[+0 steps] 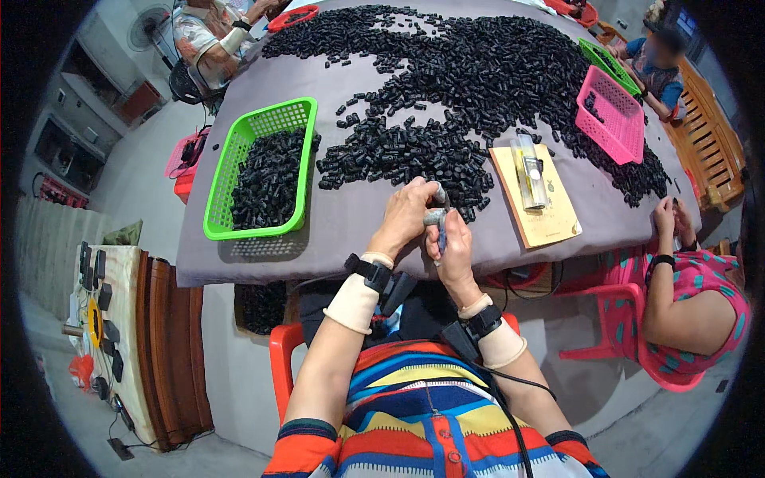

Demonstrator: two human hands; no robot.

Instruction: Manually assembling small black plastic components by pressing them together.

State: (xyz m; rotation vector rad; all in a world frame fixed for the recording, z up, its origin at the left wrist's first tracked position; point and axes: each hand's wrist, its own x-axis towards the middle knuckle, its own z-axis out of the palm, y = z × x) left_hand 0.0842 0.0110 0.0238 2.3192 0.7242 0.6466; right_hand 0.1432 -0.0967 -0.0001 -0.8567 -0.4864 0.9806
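Observation:
My left hand point(405, 217) is closed at the table's front edge, with grey wrapping on its fingertips. Something small and dark shows at those fingertips, too small to make out. Against it, my right hand point(456, 253) is curled into a fist with the thumb up. A narrow blue-grey thing shows along its fingers; whether it is a tool or a finger wrap is unclear. Just beyond both hands spreads a heap of short black cylindrical pieces point(406, 155). A green plastic basket point(309, 171) to the left holds many more such pieces.
Right of my hands lies a yellowish booklet point(550, 227) with a clear plastic case point(532, 175) on it. A pink basket point(613, 135) and another green basket point(610, 68) stand farther right on the grey tablecloth point(199, 259). Other people sit at the left, far right and near right.

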